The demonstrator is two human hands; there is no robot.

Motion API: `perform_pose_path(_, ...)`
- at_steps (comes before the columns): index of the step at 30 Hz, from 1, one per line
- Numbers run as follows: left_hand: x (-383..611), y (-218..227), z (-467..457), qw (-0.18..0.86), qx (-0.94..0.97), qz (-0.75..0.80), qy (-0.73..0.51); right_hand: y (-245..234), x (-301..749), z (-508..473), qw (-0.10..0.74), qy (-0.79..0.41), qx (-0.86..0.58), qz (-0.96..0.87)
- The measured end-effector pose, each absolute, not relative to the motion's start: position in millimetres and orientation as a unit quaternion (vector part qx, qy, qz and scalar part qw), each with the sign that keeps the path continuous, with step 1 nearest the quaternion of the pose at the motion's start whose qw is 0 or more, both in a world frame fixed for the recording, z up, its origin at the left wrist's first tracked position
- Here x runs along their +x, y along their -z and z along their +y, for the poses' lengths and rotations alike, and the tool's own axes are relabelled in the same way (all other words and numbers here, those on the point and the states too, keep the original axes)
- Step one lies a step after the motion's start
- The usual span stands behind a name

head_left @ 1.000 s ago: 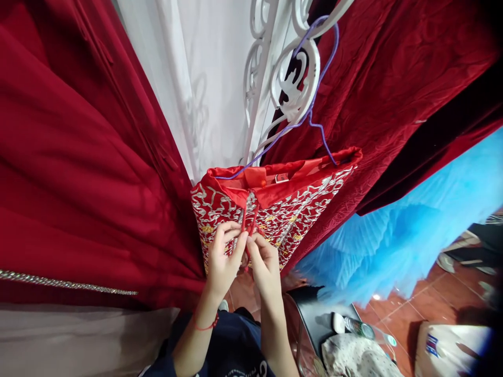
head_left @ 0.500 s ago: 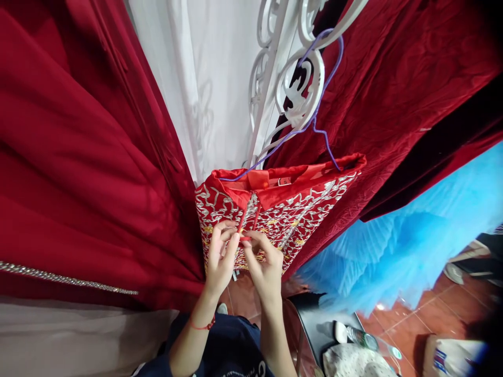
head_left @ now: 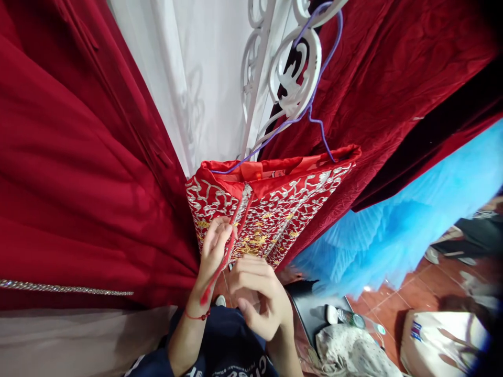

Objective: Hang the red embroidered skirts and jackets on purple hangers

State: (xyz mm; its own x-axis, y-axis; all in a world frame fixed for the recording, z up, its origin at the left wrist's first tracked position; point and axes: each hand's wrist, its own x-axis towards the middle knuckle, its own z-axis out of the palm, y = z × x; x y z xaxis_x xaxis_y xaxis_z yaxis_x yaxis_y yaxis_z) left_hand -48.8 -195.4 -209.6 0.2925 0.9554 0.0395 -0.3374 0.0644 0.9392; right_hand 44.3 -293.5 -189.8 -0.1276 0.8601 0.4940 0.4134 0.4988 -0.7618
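Note:
A red garment (head_left: 271, 204) with silver and gold embroidery hangs by its satin top edge from a purple wire hanger (head_left: 275, 133). Red cords come down from the slit at its front. My left hand (head_left: 214, 246) pinches a red cord (head_left: 220, 269) in front of the garment; the cord's frayed end drops past my wrist. Lower and to the right, my right hand (head_left: 261, 296) is loosely curled, thumb apart from the fingers, with nothing visible in it. A red bead bracelet (head_left: 198, 317) circles my left wrist.
The hanger hooks onto a white scrollwork metal rack (head_left: 275, 78). Red drapes (head_left: 90, 183) hang at left, a blue ruffled dress (head_left: 393, 225) at right. A dark seat holds a bottle (head_left: 351, 317) and a dotted cloth (head_left: 349, 351). A white bag (head_left: 428, 335) stands on the tiles.
My hands have come apart. The right hand has dropped down and loosened, while the left still holds a cord. The cord end now hangs down along my left wrist.

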Motion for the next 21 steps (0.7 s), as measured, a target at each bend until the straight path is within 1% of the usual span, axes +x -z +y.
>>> perform_pose_path(2,-50.8,213.4,-192.8,0.671,0.463,0.308,-0.49,196.7,48.4,-284.7,0.537,-0.197,-0.478,-0.667)
perform_pose_path(4,-52.8,218.3,-189.3,0.685,0.472,0.259,-0.491,204.8,53.1,-273.4,0.597,-0.125,-0.543,-0.578)
perform_pose_path(5,-53.6,220.3,-187.9,0.688,0.479,0.235,-0.491,208.6,55.3,-268.0,0.609,-0.098,-0.57,-0.542)
perform_pose_path(7,-54.6,222.3,-186.9,0.684,0.501,0.2,-0.49,214.7,58.3,-258.7,0.604,-0.091,-0.593,-0.525)
perform_pose_path(9,-54.8,222.0,-188.5,0.67,0.523,0.195,-0.49,218.7,58.4,-251.8,0.591,-0.133,-0.579,-0.546)
perform_pose_path(13,-55.2,220.2,-192.5,0.618,0.548,0.239,-0.51,220.7,53.5,-244.0,0.604,-0.201,-0.553,-0.538)
perform_pose_path(16,-59.3,220.5,-190.9,0.563,0.567,0.276,-0.533,218.0,52.2,-241.1,0.59,-0.208,-0.562,-0.541)
perform_pose_path(21,-73.8,219.5,-185.0,0.5,0.621,0.336,-0.502,214.6,56.9,-240.9,0.539,-0.201,-0.586,-0.571)
